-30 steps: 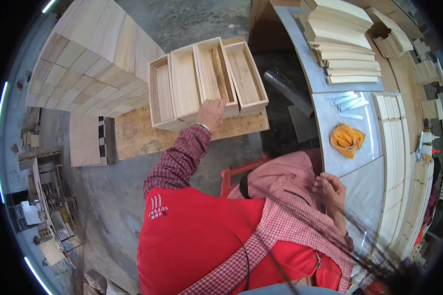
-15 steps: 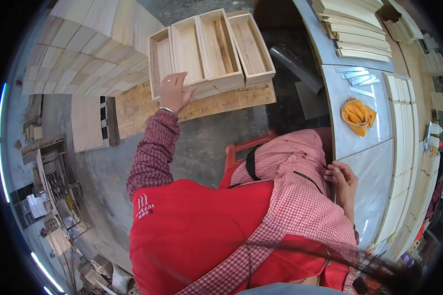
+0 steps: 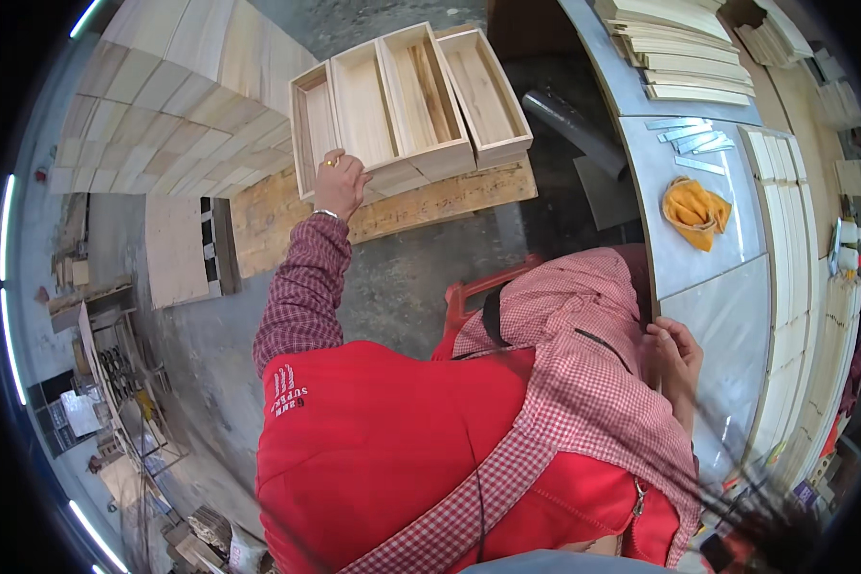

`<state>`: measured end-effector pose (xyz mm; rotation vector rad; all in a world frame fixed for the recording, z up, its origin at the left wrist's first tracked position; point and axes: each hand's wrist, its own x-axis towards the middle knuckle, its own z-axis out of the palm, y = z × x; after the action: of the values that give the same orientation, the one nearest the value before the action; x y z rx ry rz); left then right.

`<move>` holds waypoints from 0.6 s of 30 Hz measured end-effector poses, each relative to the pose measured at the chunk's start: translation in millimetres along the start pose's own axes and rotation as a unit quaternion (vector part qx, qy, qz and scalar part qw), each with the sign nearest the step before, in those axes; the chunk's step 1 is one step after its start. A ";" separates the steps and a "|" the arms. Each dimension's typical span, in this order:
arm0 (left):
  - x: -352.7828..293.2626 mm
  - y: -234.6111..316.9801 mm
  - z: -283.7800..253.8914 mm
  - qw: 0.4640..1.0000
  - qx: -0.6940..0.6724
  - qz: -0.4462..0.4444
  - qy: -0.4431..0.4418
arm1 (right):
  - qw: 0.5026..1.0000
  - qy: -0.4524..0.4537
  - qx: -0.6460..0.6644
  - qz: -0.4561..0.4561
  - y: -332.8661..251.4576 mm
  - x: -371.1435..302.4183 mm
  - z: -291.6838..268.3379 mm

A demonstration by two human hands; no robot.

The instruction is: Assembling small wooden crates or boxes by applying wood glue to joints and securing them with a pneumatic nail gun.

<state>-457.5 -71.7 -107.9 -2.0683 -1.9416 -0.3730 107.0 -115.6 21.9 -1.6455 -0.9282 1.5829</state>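
Note:
Several open pale wooden boxes (image 3: 411,96) stand side by side on a rough plank (image 3: 421,206) on the floor. My left hand (image 3: 340,182) reaches down to the leftmost box (image 3: 311,124), with its fingers curled over the near end wall. A ring shows on one finger, and the sleeve is red checked. My right hand (image 3: 674,349) rests on the edge of the grey worktable (image 3: 698,268) at the right, fingers bent over the rim. My red vest and checked apron fill the lower middle.
A big stack of pale boards (image 3: 163,86) stands left of the boxes. On the table lie a yellow cloth (image 3: 694,210), small grey strips (image 3: 689,139), stacked flat boards (image 3: 679,48) and long slats (image 3: 784,210). A red stool (image 3: 478,292) is under me.
My left hand has slid left along the front of the boxes, from the third box to the leftmost one. The view has tilted down. My right hand stays at the table edge.

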 end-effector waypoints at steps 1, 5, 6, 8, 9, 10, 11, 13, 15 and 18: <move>3.4 0.3 2.0 1.000 -0.008 0.005 0.005 | 1.000 0.011 0.004 0.001 0.8 -1.8 -1.5; 20.0 -24.1 29.0 0.994 -0.041 0.098 0.023 | 0.995 0.079 0.065 -0.019 5.4 -10.0 -7.1; 26.4 -8.0 7.7 0.989 -0.063 0.123 0.055 | 0.997 0.058 0.046 -0.013 -1.0 -12.3 -10.0; 29.5 1.6 -14.7 0.993 -0.057 0.089 0.058 | 0.998 0.040 0.039 -0.025 -4.6 -10.1 -31.0; 41.6 6.2 -19.3 0.993 -0.044 0.083 0.066 | 0.997 0.045 0.046 -0.043 -4.0 -13.6 -41.9; 58.1 21.6 -27.1 0.997 -0.071 0.015 0.018 | 0.993 0.088 0.061 -0.058 -1.5 -18.4 -53.7; 84.6 45.8 -25.0 0.991 -0.112 0.065 0.044 | 0.989 0.103 0.076 -0.076 1.2 -26.0 -68.3; 138.3 127.0 -42.3 0.969 -0.195 0.141 0.051 | 0.979 0.135 0.107 -0.111 8.8 -44.3 -91.8; 170.5 210.8 -59.7 0.956 -0.239 0.169 0.030 | 0.965 0.193 0.127 -0.122 20.2 -63.6 -115.4; 205.8 331.7 -85.9 0.882 -0.321 0.345 0.005 | 0.941 0.273 0.154 -0.126 43.9 -97.6 -155.0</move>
<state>-113.1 67.6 39.6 -2.9618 -0.9915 -0.9301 262.5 -219.8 43.2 -1.5463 -0.5363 0.9588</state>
